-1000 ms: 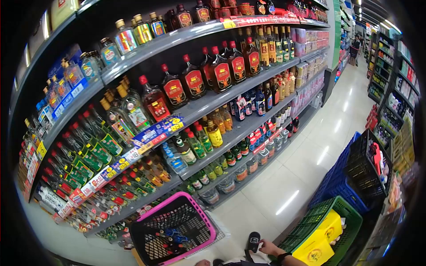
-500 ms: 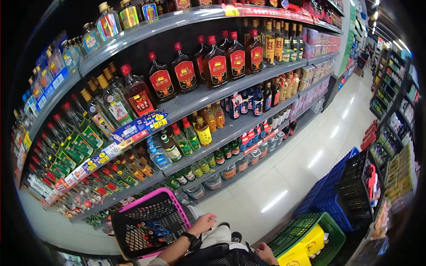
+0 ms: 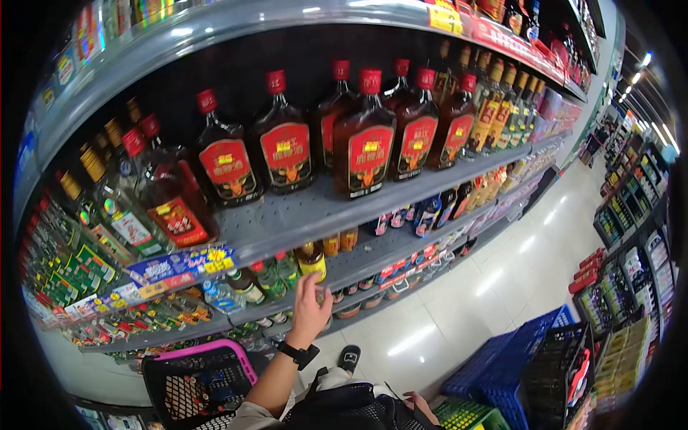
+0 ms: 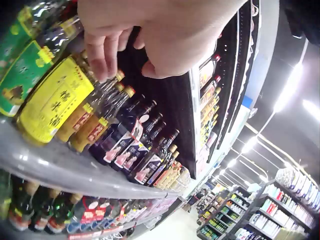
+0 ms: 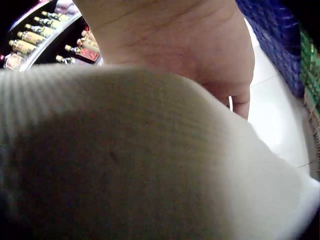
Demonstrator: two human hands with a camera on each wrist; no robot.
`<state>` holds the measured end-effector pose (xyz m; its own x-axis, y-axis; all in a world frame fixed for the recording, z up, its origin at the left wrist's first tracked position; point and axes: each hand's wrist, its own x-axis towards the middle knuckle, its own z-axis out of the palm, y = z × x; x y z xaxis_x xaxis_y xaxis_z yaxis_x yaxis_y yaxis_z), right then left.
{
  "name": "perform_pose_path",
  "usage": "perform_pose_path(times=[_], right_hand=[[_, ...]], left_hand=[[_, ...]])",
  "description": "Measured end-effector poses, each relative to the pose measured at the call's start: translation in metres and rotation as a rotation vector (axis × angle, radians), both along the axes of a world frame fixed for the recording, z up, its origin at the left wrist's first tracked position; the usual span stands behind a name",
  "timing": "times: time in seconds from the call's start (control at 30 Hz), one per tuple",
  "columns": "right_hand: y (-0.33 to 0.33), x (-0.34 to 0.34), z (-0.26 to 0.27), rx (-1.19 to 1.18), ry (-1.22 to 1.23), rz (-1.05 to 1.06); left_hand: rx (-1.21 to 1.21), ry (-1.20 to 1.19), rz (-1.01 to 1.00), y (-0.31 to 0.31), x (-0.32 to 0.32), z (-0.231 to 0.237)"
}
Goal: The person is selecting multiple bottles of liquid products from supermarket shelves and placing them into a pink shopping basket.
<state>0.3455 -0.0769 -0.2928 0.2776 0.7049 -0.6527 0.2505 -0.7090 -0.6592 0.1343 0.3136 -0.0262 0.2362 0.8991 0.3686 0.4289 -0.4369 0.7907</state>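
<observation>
My left hand [image 3: 311,313] reaches toward the shelf in front of a yellow-labelled bottle [image 3: 311,261]. In the left wrist view the hand [image 4: 160,35] hangs over the bottles with fingers relaxed and spread from the thumb, holding nothing; the yellow-labelled bottle [image 4: 56,100] stands below and left of the fingertips, beside green-labelled bottles [image 4: 26,75] and small amber bottles [image 4: 90,131]. Low in the head view, my right hand [image 3: 421,407] is partly visible near my lap; in the right wrist view that hand [image 5: 190,50] sits behind pale cloth [image 5: 125,150], most fingers hidden.
Red-labelled bottles [image 3: 287,147] stand on the shelf above the left hand. A black basket with a pink rim [image 3: 240,352] is at lower left, holding several small bottles. Blue [image 3: 494,365] and green crates [image 3: 459,416] stand at lower right. Tiled floor [image 3: 423,322] runs along the aisle.
The left hand has risen from above the basket side toward the lower shelf's bottles. The head view has come closer to the shelves. The right hand stays low.
</observation>
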Motion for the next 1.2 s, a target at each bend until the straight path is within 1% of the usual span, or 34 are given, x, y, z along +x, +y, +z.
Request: perform_pose_path(times=[0.03, 0.1, 0.13, 0.17, 0.23, 0.27, 0.3, 0.33, 0.37, 0.4, 0.43, 0.5, 0.57, 0.6, 0.63, 0.67, 0.73, 0.77, 0.87, 0.93, 0.97, 1.03, 1.07, 1.1, 1.13, 1.17, 1.2], right_hand=[[0.021, 0.015, 0.003, 0.006, -0.007, 0.006], [0.050, 0.040, 0.003, 0.062, 0.028, -0.180], [0.074, 0.052, 0.025, 0.061, -0.017, -0.157], [0.088, 0.064, 0.028, 0.111, -0.046, -0.175], [0.116, 0.079, 0.048, 0.149, -0.059, -0.184], [0.126, 0.087, 0.053, 0.151, -0.054, -0.180], [0.134, 0.093, 0.056, 0.150, 0.003, -0.189], [0.141, 0.103, 0.060, 0.145, 0.058, -0.190], [0.148, 0.112, 0.064, 0.143, 0.060, -0.182], [0.155, 0.120, 0.067, 0.140, 0.044, -0.111], [0.163, 0.129, 0.071, 0.137, 0.029, -0.039], [0.180, 0.154, 0.083, 0.132, 0.015, 0.008], [0.195, 0.177, 0.096, 0.131, -0.021, 0.067], [0.200, 0.188, 0.101, 0.156, -0.074, 0.101], [0.204, 0.198, 0.102, 0.189, -0.075, 0.109], [0.211, 0.211, 0.103, 0.212, -0.081, 0.108], [0.228, 0.233, 0.108, 0.254, -0.086, 0.099], [0.235, 0.237, 0.120, 0.254, -0.084, 0.104], [0.242, 0.242, 0.123, 0.253, -0.037, 0.109], [0.246, 0.242, 0.131, 0.294, -0.038, 0.184], [0.249, 0.240, 0.137, 0.294, -0.034, 0.193], [0.259, 0.233, 0.151, 0.313, 0.035, 0.243], [0.269, 0.230, 0.165, 0.339, 0.011, 0.299], [0.278, 0.227, 0.174, 0.339, 0.015, 0.307], [0.284, 0.224, 0.181, 0.397, 0.031, 0.353], [0.293, 0.222, 0.189, 0.460, 0.043, 0.403], [0.300, 0.218, 0.200, 0.480, 0.090, 0.427]], left_hand=[[0.006, -0.007, 0.006, 0.013, 0.010, 0.011], [0.063, 0.046, 0.121, 0.032, 0.026, 0.027], [0.171, 0.177, 0.190, 0.045, 0.031, 0.021], [0.164, 0.181, 0.196, 0.053, 0.034, 0.014], [0.131, 0.254, 0.317, 0.071, 0.041, 0.008], [0.076, 0.280, 0.366, 0.076, 0.043, 0.007], [0.080, 0.284, 0.368, 0.083, 0.045, 0.008], [0.023, 0.331, 0.377, 0.084, 0.049, 0.015], [-0.035, 0.377, 0.387, 0.086, 0.051, 0.019], [0.029, 0.332, 0.403, 0.091, 0.050, 0.009], [0.027, 0.335, 0.411, 0.092, 0.051, 0.010], [0.104, 0.363, 0.475, 0.087, 0.052, 0.014], [0.048, 0.373, 0.493, 0.086, 0.053, 0.007], [0.113, 0.390, 0.491, 0.089, 0.052, -0.001], [0.177, 0.407, 0.489, 0.088, 0.055, 0.000], [0.175, 0.411, 0.504, 0.087, 0.057, 0.001], [0.132, 0.451, 0.462, 0.088, 0.062, 0.008], [0.131, 0.458, 0.468, 0.085, 0.065, 0.014], [0.111, 0.472, 0.457, 0.075, 0.072, 0.023], [-0.020, 0.492, 0.429, 0.066, 0.074, 0.021], [-0.022, 0.495, 0.437, 0.060, 0.075, 0.022], [0.108, 0.543, 0.457, 0.049, 0.078, 0.026], [0.106, 0.546, 0.465, 0.045, 0.080, 0.029], [0.212, 0.465, 0.400, 0.042, 0.082, 0.033], [0.312, 0.386, 0.330, 0.037, 0.084, 0.037], [0.309, 0.387, 0.340, 0.031, 0.088, 0.044], [0.361, 0.344, 0.296, 0.023, 0.091, 0.053]])
